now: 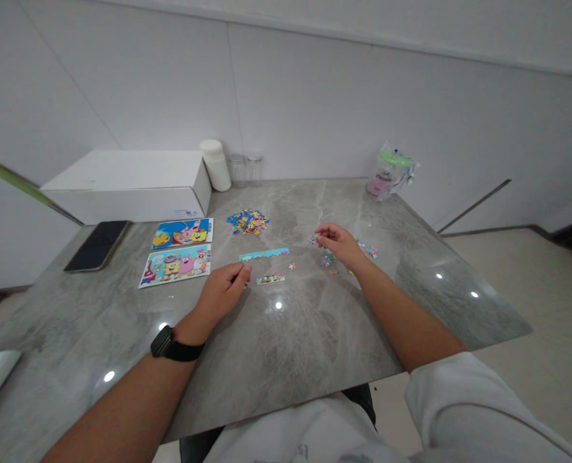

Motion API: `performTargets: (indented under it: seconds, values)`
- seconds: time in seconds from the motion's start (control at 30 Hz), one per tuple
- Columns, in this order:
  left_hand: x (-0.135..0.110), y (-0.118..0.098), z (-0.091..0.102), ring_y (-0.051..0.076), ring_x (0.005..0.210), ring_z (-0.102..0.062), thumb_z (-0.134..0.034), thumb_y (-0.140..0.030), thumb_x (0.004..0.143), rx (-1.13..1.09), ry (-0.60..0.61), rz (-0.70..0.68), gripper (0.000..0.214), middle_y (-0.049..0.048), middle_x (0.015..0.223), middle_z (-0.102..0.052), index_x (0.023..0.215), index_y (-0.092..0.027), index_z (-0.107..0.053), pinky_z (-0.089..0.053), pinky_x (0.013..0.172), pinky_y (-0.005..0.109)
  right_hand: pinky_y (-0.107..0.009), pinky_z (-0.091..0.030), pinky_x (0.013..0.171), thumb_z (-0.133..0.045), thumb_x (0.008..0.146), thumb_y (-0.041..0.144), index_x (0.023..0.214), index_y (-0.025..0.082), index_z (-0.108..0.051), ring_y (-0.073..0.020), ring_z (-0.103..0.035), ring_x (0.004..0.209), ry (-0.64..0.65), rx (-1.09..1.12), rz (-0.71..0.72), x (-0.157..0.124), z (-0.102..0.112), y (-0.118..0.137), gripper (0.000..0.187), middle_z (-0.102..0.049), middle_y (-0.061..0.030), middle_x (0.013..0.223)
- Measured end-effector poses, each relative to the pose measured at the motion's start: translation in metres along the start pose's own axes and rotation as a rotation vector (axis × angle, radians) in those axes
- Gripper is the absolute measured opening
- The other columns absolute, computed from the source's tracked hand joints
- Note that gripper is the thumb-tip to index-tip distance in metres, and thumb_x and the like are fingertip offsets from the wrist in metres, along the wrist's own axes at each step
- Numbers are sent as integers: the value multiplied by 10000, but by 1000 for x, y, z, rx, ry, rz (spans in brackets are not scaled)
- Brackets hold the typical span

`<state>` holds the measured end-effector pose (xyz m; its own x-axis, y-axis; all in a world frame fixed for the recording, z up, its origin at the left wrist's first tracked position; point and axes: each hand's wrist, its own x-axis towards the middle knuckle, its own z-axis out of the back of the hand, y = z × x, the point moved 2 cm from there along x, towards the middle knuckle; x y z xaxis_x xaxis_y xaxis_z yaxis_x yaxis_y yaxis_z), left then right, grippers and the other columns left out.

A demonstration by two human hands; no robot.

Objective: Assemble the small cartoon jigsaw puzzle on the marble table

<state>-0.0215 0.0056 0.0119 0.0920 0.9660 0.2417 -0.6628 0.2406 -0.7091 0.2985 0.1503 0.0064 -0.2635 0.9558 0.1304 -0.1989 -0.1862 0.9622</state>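
Note:
My left hand rests on the table with its fingers curled; a tiny bit of something shows under the thumb, too small to name. Just right of it lies a short joined puzzle strip, and beyond that a longer light-blue puzzle strip. A single loose piece sits between the strips and my right hand. The right fingers are pinched together at a small puzzle piece, partly hidden by the fingertips. Under and beside this hand lie several loose pieces, some covered by it.
Two cartoon picture cards lie at the left, near a phone. Farther back are a heap of puzzle pieces, a white box, a white bottle, two glasses and a plastic-wrapped cup.

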Motion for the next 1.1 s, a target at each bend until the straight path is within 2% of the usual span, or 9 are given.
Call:
performTargets:
  seconds: [0.17,0.3,0.43,0.5,0.57,0.77,1.1]
  values:
    - [0,-2,2,180,652,-596,-440,-484,1050,-10,-17,-10,472,-2,654,-621,709,-205,-610,-388,657,300,-306,-508,736,-836,716,464,866,243,-631,-192,-708,828,53,175,-77,-14,-37,17,338,-746,-17,826]
    - [1,-1,2,183,662,-599,-431,-493,1047,-18,-17,5,479,-1,648,-618,712,-205,-617,-394,661,299,-297,-518,746,-869,689,476,837,236,-660,-169,-668,834,53,275,-141,-20,-48,20,351,-739,-15,893]
    - [1,3,0,181,682,-610,-428,-504,1050,-33,-13,34,486,-4,659,-622,723,-204,-625,-404,675,298,-257,-465,643,-910,613,473,846,236,-677,-121,-554,681,-28,336,-203,-18,-47,12,405,-639,38,752]
    - [2,5,-1,182,687,-613,-422,-517,1054,-43,-12,47,493,-4,664,-623,733,-206,-631,-409,677,298,-250,-453,629,-915,596,474,906,242,-695,-113,-539,665,-53,345,-215,-16,-45,8,446,-640,43,763]
    - [1,6,-1,185,687,-614,-420,-531,1055,-50,-16,59,500,-5,665,-624,741,-208,-638,-412,674,299,-251,-464,640,-908,591,495,949,243,-706,-113,-556,676,-64,343,-224,-15,-44,4,482,-672,32,812]
    - [2,8,0,188,681,-613,-437,-549,1048,-59,-51,107,501,-3,673,-645,749,-212,-656,-415,655,294,-281,-502,661,-832,650,594,918,232,-684,-155,-641,730,-49,240,-205,-11,-41,-6,474,-758,-41,921]
    - [3,6,0,182,673,-594,-440,-535,1038,-72,-54,119,489,-3,670,-628,741,-207,-649,-403,651,295,-274,-491,625,-815,715,489,906,221,-702,-162,-655,700,-51,92,-76,-9,-41,-9,348,-732,-15,779]
